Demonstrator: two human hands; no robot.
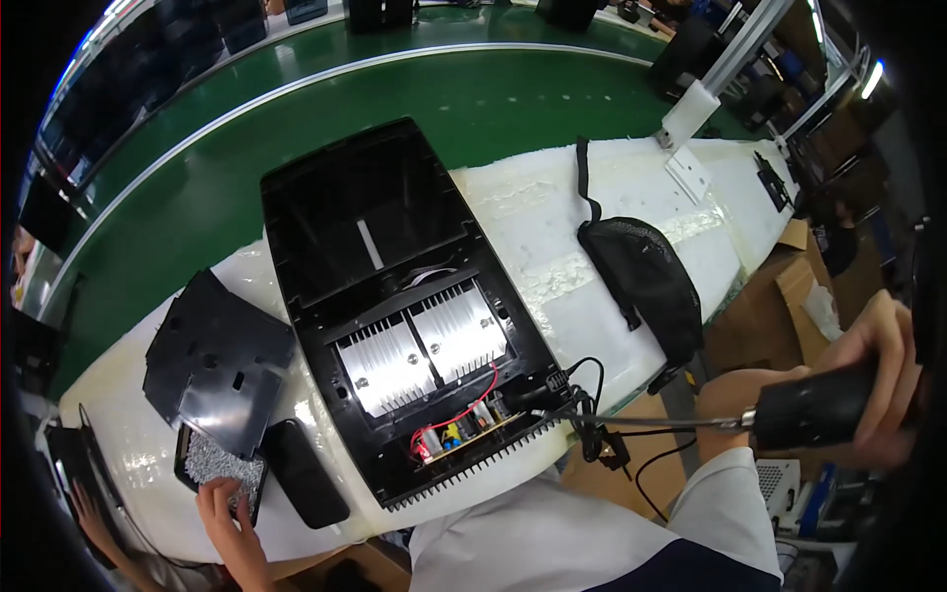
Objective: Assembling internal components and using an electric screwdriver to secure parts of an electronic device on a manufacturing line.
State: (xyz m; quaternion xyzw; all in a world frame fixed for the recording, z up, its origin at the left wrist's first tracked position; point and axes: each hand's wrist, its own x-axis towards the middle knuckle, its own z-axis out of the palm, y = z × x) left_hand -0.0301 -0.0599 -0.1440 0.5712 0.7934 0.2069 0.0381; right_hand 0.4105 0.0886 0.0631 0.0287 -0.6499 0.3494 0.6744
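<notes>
At the lower left, my left hand [232, 523] reaches into a dark tray [181, 464] of small silvery screws [219, 464]. Its fingers are bent together at the screws; what they pinch is too small to make out. On the right, my right hand [885, 370] is wrapped round the black handle of a screwdriver [814, 409], and its long thin shaft points left toward the device. A black device housing [306, 345] lies open in the middle, showing two finned silver heatsinks [419, 345] and a circuit board [469, 439] with red wires and a lit red spot.
Beside the tray lie a black plate [222, 355], overlapping it, and a black phone [306, 474]. Black cables [592, 434] hang over the near edge. A black mesh pouch [646, 281] rests on the white table [523, 217]. Cardboard boxes [764, 306] stand right. Another hand [91, 518] shows far left.
</notes>
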